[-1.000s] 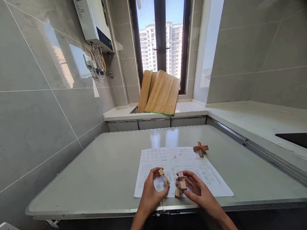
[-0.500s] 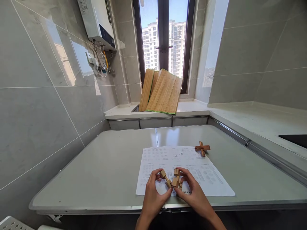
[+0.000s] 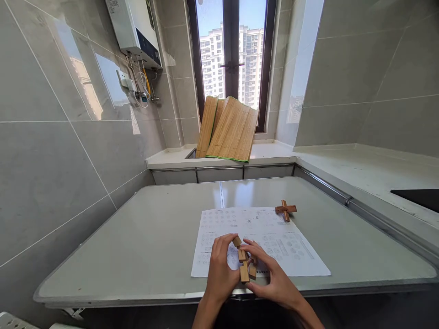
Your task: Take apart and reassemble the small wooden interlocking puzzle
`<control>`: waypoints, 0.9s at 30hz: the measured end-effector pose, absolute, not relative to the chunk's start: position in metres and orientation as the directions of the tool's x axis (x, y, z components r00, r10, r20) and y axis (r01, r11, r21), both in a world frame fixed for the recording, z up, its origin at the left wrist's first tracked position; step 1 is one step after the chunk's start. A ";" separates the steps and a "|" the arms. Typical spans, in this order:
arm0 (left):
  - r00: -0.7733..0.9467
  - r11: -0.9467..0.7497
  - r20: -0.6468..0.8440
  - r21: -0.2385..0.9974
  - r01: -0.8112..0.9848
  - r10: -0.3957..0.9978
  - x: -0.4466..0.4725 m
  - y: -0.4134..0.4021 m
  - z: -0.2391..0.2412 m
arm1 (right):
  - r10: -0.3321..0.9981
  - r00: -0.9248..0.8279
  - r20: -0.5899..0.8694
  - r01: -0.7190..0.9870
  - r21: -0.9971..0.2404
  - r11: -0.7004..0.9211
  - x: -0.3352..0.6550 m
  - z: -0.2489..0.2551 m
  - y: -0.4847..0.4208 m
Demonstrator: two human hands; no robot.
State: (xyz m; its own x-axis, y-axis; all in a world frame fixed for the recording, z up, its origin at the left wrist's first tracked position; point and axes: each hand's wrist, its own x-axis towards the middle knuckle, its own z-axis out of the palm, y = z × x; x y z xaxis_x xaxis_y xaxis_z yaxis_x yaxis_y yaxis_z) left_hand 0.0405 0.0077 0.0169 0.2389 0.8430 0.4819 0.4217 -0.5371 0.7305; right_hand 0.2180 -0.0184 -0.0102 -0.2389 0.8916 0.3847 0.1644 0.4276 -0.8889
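Observation:
Both my hands meet over the near edge of a printed instruction sheet [image 3: 260,228] on the grey table [image 3: 144,237]. My left hand [image 3: 219,269] and my right hand [image 3: 270,278] are closed together on a cluster of notched wooden puzzle pieces [image 3: 244,265], which are pressed against each other between my fingers. Some pieces stick up and down out of the grip. A dark wooden cross-shaped puzzle [image 3: 285,210] lies apart at the sheet's far right corner.
A folded bamboo mat [image 3: 229,130] leans against the window at the back counter. A water heater [image 3: 132,29] hangs on the left tiled wall. A raised counter with a dark cooktop [image 3: 416,198] runs along the right.
My hands have come together: the piece in the left hand and the pieces in the right hand now touch as one cluster, held lower and nearer to me.

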 end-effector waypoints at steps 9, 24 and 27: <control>0.345 -0.586 0.475 0.695 0.417 0.810 0.048 0.016 0.020 | 0.914 -0.154 0.374 0.138 -0.908 0.395 0.220 -0.022 -0.015; 0.353 -0.156 0.038 0.937 0.312 0.935 0.041 -0.004 0.039 | 0.912 0.048 0.407 0.211 -0.897 0.389 0.215 -0.027 -0.015; 0.419 -0.061 -0.052 0.966 0.252 0.907 0.040 -0.005 0.043 | 0.910 0.042 0.413 0.233 -0.889 0.393 0.212 -0.023 -0.016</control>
State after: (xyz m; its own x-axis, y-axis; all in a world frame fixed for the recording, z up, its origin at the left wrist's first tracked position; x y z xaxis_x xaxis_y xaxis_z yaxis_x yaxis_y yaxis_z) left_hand 0.0400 -0.0051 0.0429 0.4187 0.9066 -0.0517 0.2519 -0.0613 0.9658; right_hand 0.2119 -0.0163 -0.0229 0.0418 0.9096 0.4134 0.2334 0.3934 -0.8892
